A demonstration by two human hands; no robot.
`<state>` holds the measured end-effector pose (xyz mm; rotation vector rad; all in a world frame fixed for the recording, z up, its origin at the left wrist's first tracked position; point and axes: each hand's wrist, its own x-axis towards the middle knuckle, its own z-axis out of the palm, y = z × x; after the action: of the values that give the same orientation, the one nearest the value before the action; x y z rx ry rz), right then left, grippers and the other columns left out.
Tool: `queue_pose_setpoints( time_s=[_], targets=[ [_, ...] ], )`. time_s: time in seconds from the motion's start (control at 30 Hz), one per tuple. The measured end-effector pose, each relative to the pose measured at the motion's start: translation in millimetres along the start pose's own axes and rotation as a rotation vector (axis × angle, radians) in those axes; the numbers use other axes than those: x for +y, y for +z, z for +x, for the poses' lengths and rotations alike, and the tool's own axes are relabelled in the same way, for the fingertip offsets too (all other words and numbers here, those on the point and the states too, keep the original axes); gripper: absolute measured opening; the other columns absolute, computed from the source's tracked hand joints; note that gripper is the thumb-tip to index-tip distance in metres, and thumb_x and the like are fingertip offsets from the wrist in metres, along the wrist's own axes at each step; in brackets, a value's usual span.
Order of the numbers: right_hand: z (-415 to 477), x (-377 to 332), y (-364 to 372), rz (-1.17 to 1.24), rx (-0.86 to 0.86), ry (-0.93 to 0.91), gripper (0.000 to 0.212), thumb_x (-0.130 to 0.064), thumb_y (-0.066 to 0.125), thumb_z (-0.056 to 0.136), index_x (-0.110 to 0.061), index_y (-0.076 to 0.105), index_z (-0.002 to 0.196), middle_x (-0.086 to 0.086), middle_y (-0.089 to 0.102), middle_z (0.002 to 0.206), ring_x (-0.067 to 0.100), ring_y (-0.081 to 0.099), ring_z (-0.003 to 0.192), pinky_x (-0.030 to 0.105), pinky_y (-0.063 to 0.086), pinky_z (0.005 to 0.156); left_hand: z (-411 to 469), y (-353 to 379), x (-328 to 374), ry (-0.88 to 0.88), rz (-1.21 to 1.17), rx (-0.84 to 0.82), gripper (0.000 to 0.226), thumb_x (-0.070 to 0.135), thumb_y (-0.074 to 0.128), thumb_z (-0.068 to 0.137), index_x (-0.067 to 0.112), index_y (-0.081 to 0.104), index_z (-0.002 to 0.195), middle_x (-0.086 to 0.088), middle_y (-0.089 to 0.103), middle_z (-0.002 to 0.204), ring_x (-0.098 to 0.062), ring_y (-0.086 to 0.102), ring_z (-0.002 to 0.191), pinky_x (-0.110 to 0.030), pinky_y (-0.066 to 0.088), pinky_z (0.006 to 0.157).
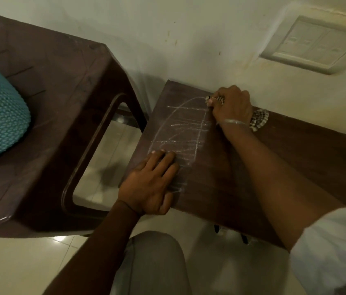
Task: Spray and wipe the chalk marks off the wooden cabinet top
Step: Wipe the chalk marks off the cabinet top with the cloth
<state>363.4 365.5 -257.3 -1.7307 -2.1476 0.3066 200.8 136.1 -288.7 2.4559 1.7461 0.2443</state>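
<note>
- Head view: the wooden cabinet top [295, 150] runs from the middle of the frame to the right edge, with its far side against the wall [189, 39].
- The chalk marks [185, 126], a long arc crossed by scribbled lines, cover its left end and look unsmeared and dry.
- The right hand [231, 105] sits at the top of the marks, by the wall. Its fingers are curled, gripping a bunched patterned cloth [260, 120] that sticks out on both sides of the fist.
- The left hand [148, 186] lies flat on the near left corner, its fingers [163, 158] straight and close together over the lowest chalk lines, holding nothing.
- No spray bottle is in view.
- Judged step: wiping is just starting at the far end of the marks.
- The next move calls for dragging the cloth down across the lines with firm pressure, and moving the left hand off the chalk.
- A brown plastic chair [61, 92] stands at the left of the frame.
</note>
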Motion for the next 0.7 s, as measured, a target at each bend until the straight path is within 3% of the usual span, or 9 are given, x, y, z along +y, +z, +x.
queue_pose_setpoints(
  time_s=[0.2,0.4,0.57,0.7],
  targets=[
    [-71,2,-7,0.029,0.022,-0.109,0.005,-0.033,0.069,0.085,-0.03,0.072,0.088,-0.006,0.063,0.098,0.023,0.052,0.092,0.028,0.035,0.066,1,0,-1,0.004,0.011,0.011,0.063,0.051,0.039,0.083,0.009,0.048,0.129,-0.023,0.058,0.135,-0.041,0.044,0.126,-0.049,0.048,0.1],
    [1,0,-2,0.011,0.016,-0.007,0.012,-0.03,0.061,0.087,-0.027,0.072,0.091,0.004,0.064,0.105,0.032,0.053,0.104,0.037,0.045,0.082,1,1,0,0.008,0.012,0.024,0.062,0.048,0.039,0.081,0.008,0.046,0.128,-0.024,0.057,0.135,-0.045,0.049,0.124,-0.052,0.049,0.1],
    [-19,-7,-4,0.018,-0.028,-0.009,0.011,-0.029,0.062,0.089,-0.029,0.072,0.092,0.004,0.061,0.104,0.031,0.05,0.103,0.037,0.043,0.077,1,2,-1,0.017,0.015,0.033,0.063,0.049,0.039,0.082,0.008,0.046,0.128,-0.025,0.057,0.134,-0.046,0.053,0.123,-0.053,0.05,0.098],
    [-81,-6,-7,0.036,-0.02,-0.135,0.006,-0.032,0.069,0.085,-0.03,0.071,0.09,-0.005,0.062,0.099,0.023,0.05,0.094,0.029,0.036,0.067,0,3,-2,0.018,0.027,0.044,0.063,0.05,0.04,0.08,0.009,0.048,0.128,-0.023,0.057,0.134,-0.042,0.047,0.125,-0.049,0.05,0.097]
  ],
)
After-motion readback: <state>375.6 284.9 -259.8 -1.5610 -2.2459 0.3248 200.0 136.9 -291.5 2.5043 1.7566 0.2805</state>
